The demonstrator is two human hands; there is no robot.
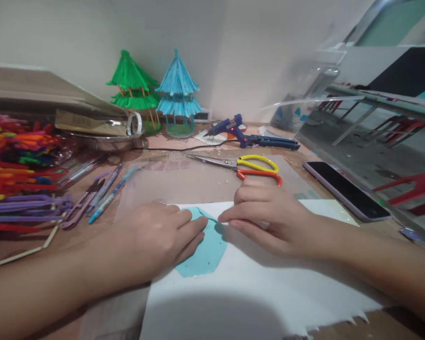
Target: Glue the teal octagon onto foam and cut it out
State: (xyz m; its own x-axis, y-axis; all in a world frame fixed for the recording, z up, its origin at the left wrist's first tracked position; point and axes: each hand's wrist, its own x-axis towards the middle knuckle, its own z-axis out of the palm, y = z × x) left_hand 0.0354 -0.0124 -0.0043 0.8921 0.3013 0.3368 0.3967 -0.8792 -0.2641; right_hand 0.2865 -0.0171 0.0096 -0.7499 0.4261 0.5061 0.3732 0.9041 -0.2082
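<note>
A light-blue many-sided piece of card or foam [207, 255] lies on a large white sheet [255, 302]. My left hand [159, 236] rests over its left side, fingers bent and together, holding it down. Along the blue piece's upper edge runs a thin dark curved strip [208, 216]; whether it is a strand or a trimming I cannot tell. My right hand [265, 217] is closed, thumb and forefinger pinching the right end of this strip. Scissors with yellow and orange handles [258, 170] lie just beyond the right hand.
Green [132, 85] and blue [178, 89] pagoda models stand against the wall. A blue glue gun [230, 127] and pliers [274, 141] lie at the back. Pipe cleaners [17, 189], pens [111, 193] and a metal bowl [106, 141] are left; a phone [347, 189] is right.
</note>
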